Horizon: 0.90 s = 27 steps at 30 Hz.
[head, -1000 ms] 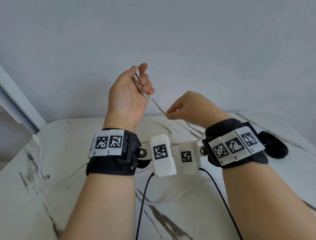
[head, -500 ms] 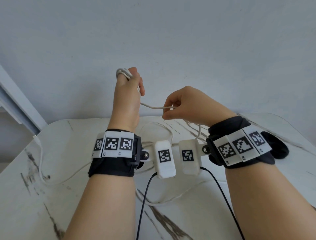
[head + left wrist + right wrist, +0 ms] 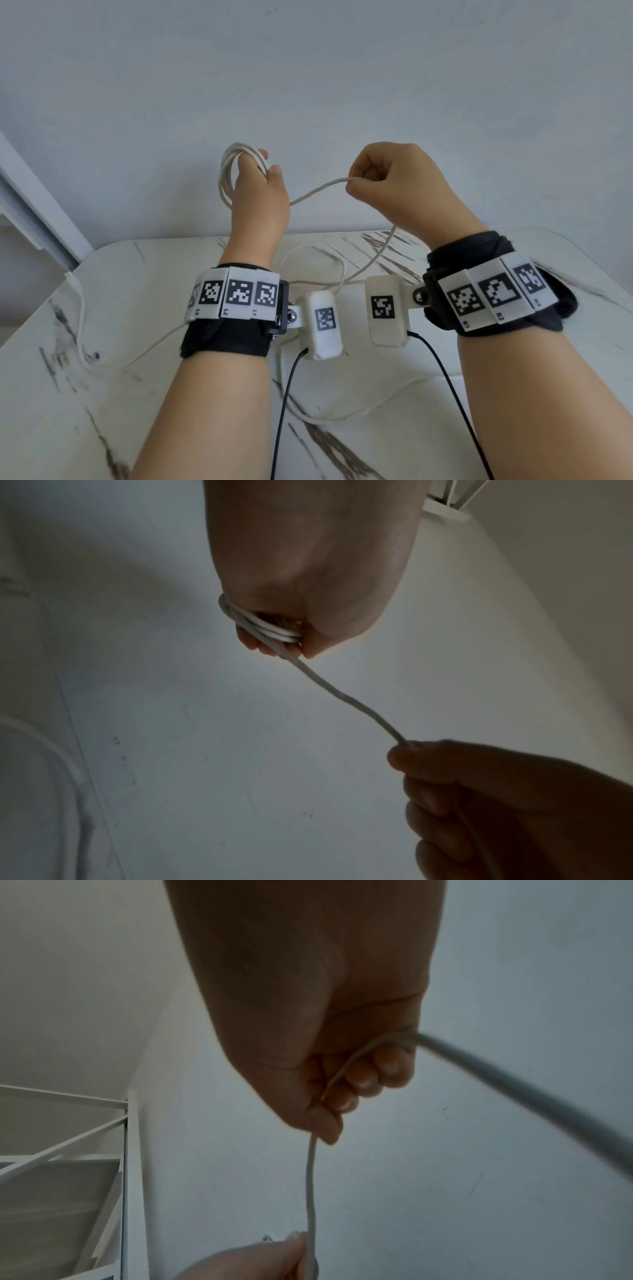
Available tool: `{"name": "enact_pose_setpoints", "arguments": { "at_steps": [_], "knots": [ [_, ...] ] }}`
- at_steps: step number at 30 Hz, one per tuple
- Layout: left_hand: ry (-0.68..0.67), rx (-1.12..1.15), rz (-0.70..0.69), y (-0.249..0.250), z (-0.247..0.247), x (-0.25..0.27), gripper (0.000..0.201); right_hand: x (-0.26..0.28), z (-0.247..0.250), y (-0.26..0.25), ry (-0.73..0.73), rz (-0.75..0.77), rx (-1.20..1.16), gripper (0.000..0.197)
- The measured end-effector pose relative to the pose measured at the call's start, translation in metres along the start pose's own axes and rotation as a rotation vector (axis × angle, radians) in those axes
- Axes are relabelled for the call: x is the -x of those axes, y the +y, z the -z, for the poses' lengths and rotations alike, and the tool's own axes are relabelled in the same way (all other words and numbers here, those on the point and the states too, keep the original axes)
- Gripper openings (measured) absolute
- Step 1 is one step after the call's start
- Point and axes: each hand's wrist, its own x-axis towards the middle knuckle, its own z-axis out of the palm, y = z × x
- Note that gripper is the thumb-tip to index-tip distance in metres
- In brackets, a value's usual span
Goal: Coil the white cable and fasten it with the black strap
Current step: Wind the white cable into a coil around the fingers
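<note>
Cable feel: the white cable [image 3: 318,190] looks light, bendy, a bit slippery.
Left hand [image 3: 260,195]: grips the loops.
Right hand [image 3: 394,185]: pinches the loose part just beside them.

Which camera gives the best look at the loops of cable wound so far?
The head view: the loops hang open from the left hand. The left wrist view shows only bunched strands at the fingers; the right wrist view shows none.

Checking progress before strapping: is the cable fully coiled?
Partly coiled: a few loops of the cable sit in the left hand; the rest trails over the table.
</note>
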Motion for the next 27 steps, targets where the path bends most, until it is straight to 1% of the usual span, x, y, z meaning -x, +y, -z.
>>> {"name": "enact_pose_setpoints", "arguments": {
  "at_steps": [2, 5, 7, 9, 10, 11, 12, 13, 14, 15, 16, 18, 21, 23, 24, 25, 27],
  "knots": [
    [-0.013, -0.035, 0.007, -0.002, 0.002, -0.001, 0.032, -0.002, 0.003, 0.002, 0.093, 0.015, 0.016, 0.003],
    [-0.056, -0.060, 0.023, -0.005, 0.001, -0.001, 0.031, -0.004, 0.006, 0.009, 0.210, -0.011, 0.114, 0.014],
    [-0.117, -0.073, 0.062, -0.007, -0.002, -0.001, 0.027, -0.004, 0.007, 0.012, 0.241, -0.059, 0.166, 0.021],
    [-0.186, -0.049, 0.096, -0.007, -0.005, -0.001, 0.011, -0.005, 0.006, 0.014, 0.259, -0.086, 0.165, 0.025],
    [-0.222, -0.052, 0.116, -0.007, -0.006, -0.001, 0.009, -0.005, 0.005, 0.014, 0.268, -0.092, 0.159, 0.025],
    [-0.268, -0.076, 0.132, -0.005, -0.005, 0.002, 0.015, -0.005, 0.004, 0.013, 0.271, -0.093, 0.151, 0.024],
    [-0.323, -0.112, 0.138, -0.004, -0.004, 0.004, 0.015, -0.005, 0.004, 0.012, 0.272, -0.093, 0.138, 0.021],
    [-0.378, -0.150, 0.131, -0.005, -0.004, 0.006, 0.018, -0.005, 0.005, 0.010, 0.275, -0.094, 0.122, 0.017],
    [-0.424, -0.192, 0.125, -0.006, -0.004, 0.007, 0.029, -0.005, 0.006, 0.009, 0.283, -0.096, 0.106, 0.013],
    [-0.454, -0.236, 0.120, -0.007, -0.003, 0.008, 0.039, -0.005, 0.007, 0.008, 0.294, -0.095, 0.091, 0.010],
    [-0.467, -0.274, 0.106, -0.009, -0.004, 0.009, 0.044, -0.005, 0.008, 0.008, 0.306, -0.091, 0.075, 0.010],
    [-0.486, -0.339, 0.064, -0.012, -0.006, 0.008, 0.041, -0.005, 0.008, 0.006, 0.328, -0.071, 0.042, 0.012],
    [-0.544, -0.393, 0.001, -0.013, -0.009, 0.006, 0.025, -0.005, 0.007, 0.004, 0.368, -0.037, 0.009, 0.015],
    [-0.579, -0.333, 0.000, -0.013, -0.010, 0.006, 0.014, -0.006, 0.005, 0.004, 0.392, -0.028, -0.021, 0.014],
    [-0.595, -0.281, 0.005, -0.012, -0.010, 0.007, 0.012, -0.006, 0.004, 0.004, 0.400, -0.029, -0.032, 0.014],
    [-0.612, -0.241, 0.010, -0.010, -0.009, 0.009, 0.012, -0.007, 0.003, 0.005, 0.404, -0.031, -0.038, 0.014],
    [-0.644, -0.230, 0.009, -0.008, -0.009, 0.011, 0.022, -0.007, 0.001, 0.008, 0.405, -0.040, -0.046, 0.016]
  ]
}}
